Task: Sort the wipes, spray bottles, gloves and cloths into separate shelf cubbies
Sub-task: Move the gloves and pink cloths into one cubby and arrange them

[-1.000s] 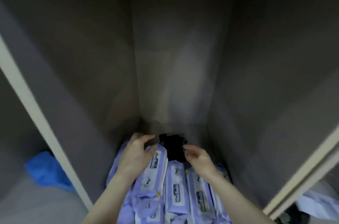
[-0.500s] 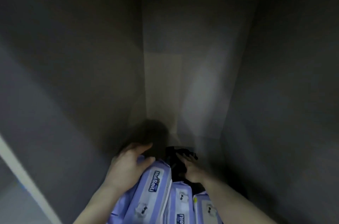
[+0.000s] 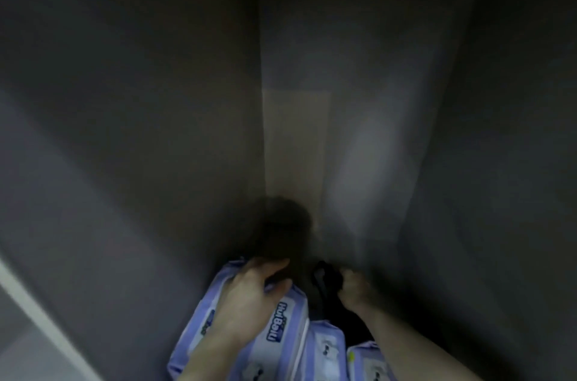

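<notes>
Several purple-and-white wipe packs (image 3: 282,327) lie side by side on the floor of a dim grey cubby. My left hand (image 3: 249,296) rests on top of the left pack, fingers curved over its far end. Behind the packs, against the back wall, sits a crumpled black item (image 3: 324,282), likely gloves or a cloth. My right hand (image 3: 354,288) has its fingers curled onto that black item's right side. More packs (image 3: 324,352) show at the bottom edge between my forearms.
The cubby's back wall (image 3: 343,131) and side walls close in around the hands. A pale divider edge (image 3: 37,318) runs along the lower left. The picture is dark and blurred.
The camera has moved deeper into the cubby, so the neighbouring cubbies dropped out of view. My right hand reached forward and closed on the black item. My left hand stayed on the left pack.
</notes>
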{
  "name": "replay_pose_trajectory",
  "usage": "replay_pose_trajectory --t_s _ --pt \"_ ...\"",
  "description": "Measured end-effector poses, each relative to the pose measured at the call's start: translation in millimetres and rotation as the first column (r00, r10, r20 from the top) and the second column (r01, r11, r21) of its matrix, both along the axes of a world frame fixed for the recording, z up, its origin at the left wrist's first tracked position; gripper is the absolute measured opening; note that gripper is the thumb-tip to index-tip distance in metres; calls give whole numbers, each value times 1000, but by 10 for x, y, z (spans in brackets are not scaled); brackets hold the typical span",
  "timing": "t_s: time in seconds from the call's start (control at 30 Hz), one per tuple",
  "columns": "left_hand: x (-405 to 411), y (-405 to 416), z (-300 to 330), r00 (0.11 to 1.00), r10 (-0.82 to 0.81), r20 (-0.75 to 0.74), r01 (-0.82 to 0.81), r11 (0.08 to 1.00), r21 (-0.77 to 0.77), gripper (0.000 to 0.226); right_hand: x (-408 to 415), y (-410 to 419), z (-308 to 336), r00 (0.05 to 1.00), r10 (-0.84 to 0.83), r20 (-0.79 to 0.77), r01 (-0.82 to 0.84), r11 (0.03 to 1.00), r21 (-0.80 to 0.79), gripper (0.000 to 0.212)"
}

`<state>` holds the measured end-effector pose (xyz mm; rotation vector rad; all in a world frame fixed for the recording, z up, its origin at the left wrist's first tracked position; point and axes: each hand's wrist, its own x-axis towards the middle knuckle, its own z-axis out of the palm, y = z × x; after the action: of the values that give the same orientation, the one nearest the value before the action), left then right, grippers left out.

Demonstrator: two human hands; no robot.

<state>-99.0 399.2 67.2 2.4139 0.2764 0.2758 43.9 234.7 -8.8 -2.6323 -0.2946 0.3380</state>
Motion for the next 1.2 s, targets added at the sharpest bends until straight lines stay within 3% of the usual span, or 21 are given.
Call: replay_pose_trajectory --t_s 0.13,0.2,0.27,0.33,0.4,0.47,0.53,0.6,0.7,0.77,0.87,0.97,1.03,1.07,1.13,1.2 --pt "32 -92 87 1000 -12 -19 12 1000 -9 37 -58 -164 199 958 -288 5 281 941 189 38" --pt "1 -136 153 999 -33 -15 33 999 -18 37 -227 -277 423 919 -365 -147 390 796 464 33" --pt "-85 -195 217 998 -67 -17 67 997 -40 36 -527 -459 590 911 -331 -245 411 696 589 29" --pt "-213 -293 280 993 -114 -21 112 990 -80 36 -861 -661 646 932 -268 -243 361 735 573 31" --pt "-370 -391 311 987 -158 -30 155 983 -100 37 -1192 -789 568 951 -250 -183 305 863 403 33" --pt "-515 -481 316 981 -193 -36 188 977 -97 38 -1498 -841 432 960 -244 -136 270 932 240 39" --pt "-660 -564 305 973 -226 -44 222 972 -71 37 -1728 -889 313 961 -255 -110 277 912 303 47" --pt "-813 -666 277 967 -251 -51 246 966 -82 37 -1918 -940 327 945 -307 -112 320 802 505 36" --pt "-1018 -884 212 960 -265 -93 233 936 -262 40 -2111 -1008 530 909 -286 -302 402 420 813 13" --pt "-1118 -1065 244 924 -320 -209 202 873 -444 43 -2253 -1024 702 906 -158 -392 422 276 864 12" --pt "-1199 -1271 368 904 -356 -234 91 697 -711 35 -2464 -1027 877 898 -1 -440 426 253 869 27" --pt "-1243 -1322 437 925 -336 -176 84 635 -768 33 -2668 -1062 1005 877 100 -470 453 155 878 43" --pt "-1333 -1330 488 912 -368 -184 48 538 -841 36 -2791 -1129 1056 878 114 -465 454 110 884 47" --pt "-1379 -1339 503 896 -393 -205 7 474 -881 34 -2849 -1163 1067 888 110 -447 432 132 892 47" --pt "-1488 -1376 544 829 -501 -248 -73 343 -937 30 -2963 -1220 1067 915 49 -401 376 263 889 40" --pt "-1572 -1411 516 758 -595 -268 -139 255 -957 42 -3067 -1259 1066 934 -28 -355 338 382 860 29"
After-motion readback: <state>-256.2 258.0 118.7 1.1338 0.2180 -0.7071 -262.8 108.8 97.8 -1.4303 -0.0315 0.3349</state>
